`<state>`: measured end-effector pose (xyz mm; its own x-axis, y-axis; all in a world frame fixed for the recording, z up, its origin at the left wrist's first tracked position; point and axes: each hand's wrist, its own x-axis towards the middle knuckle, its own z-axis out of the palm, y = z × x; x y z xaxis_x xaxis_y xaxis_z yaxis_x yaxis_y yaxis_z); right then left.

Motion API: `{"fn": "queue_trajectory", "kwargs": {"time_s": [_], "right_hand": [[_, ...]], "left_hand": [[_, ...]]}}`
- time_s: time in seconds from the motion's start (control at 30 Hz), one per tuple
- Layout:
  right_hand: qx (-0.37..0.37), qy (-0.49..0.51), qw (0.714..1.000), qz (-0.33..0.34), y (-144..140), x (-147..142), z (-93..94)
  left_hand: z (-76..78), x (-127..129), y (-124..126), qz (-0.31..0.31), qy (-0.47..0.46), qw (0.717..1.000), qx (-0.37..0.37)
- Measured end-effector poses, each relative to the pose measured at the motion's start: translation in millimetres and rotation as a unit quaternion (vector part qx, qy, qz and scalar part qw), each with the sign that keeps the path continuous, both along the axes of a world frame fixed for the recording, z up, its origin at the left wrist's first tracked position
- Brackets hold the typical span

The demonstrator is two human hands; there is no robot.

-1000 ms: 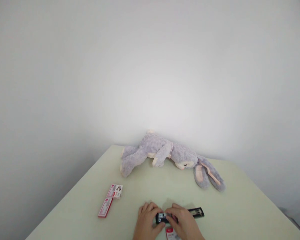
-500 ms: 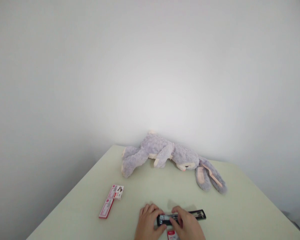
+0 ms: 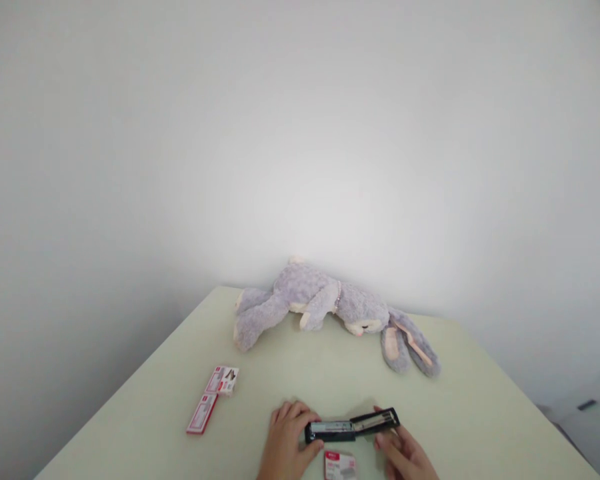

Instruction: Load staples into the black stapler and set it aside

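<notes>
steadying the opened black stapler (image 3: 353,425) on the table (image 3: 480,413), the left hand (image 3: 287,443) is gripping its end; the right hand (image 3: 405,453) is hovering relaxed, fingers loosely spread, holding nothing.

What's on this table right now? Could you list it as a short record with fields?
Left hand: grips the left end of the opened black stapler
Right hand: open, beside the stapler's right end
Near edge: small red-and-white box between the hands
Left side: two more red-and-white boxes
Far side: grey plush rabbit lying down
Surface: pale green table
</notes>
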<state>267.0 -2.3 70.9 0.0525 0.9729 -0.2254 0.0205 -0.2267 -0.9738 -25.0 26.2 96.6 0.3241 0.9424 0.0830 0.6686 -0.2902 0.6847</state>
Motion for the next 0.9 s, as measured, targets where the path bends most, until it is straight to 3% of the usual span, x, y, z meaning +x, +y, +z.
{"fn": "queue_trajectory", "kwargs": {"time_s": [0.13,0.23,0.33,0.4,0.5,0.63,0.7,0.8,0.9], "right_hand": [[0.079,-0.129,0.978,0.143,27.4,-11.7,41.3],[0.155,-0.267,0.93,0.2,35.9,-43.3,64.8],[0.182,-0.364,0.882,0.239,34.8,-66.8,74.4],[0.18,-0.389,0.873,0.232,34.6,-70.5,72.0],[0.174,-0.365,0.899,0.17,39.4,-62.4,58.8],[0.121,-0.316,0.933,0.125,48.2,-44.3,38.7],[0.102,-0.3,0.941,0.118,48.2,-34.6,32.2],[0.085,-0.285,0.95,0.093,39.3,-20.5,21.6],[0.067,-0.246,0.965,0.062,22.9,-17.3,1.6]], "left_hand": [[2.4,2.1,-1.3,-0.008,0.006,1.0,-0.002],[2.2,2.7,-1.6,-0.002,0.008,1.0,-0.002],[0.9,-0.8,-0.4,0.018,0.011,1.0,-0.006],[-0.5,-1.8,0.2,0.028,0.012,1.0,-0.008],[-5.7,11.8,-2.4,0.024,0.016,0.999,-0.015],[-15.6,51.3,-10.7,-0.091,0.021,0.994,-0.058],[-15.5,54.4,-10.8,-0.137,0.027,0.987,-0.079],[-5.5,17.6,-2.8,-0.144,0.053,0.984,-0.092],[7.9,-36.8,4.9,-0.091,0.083,0.988,-0.092]]}}
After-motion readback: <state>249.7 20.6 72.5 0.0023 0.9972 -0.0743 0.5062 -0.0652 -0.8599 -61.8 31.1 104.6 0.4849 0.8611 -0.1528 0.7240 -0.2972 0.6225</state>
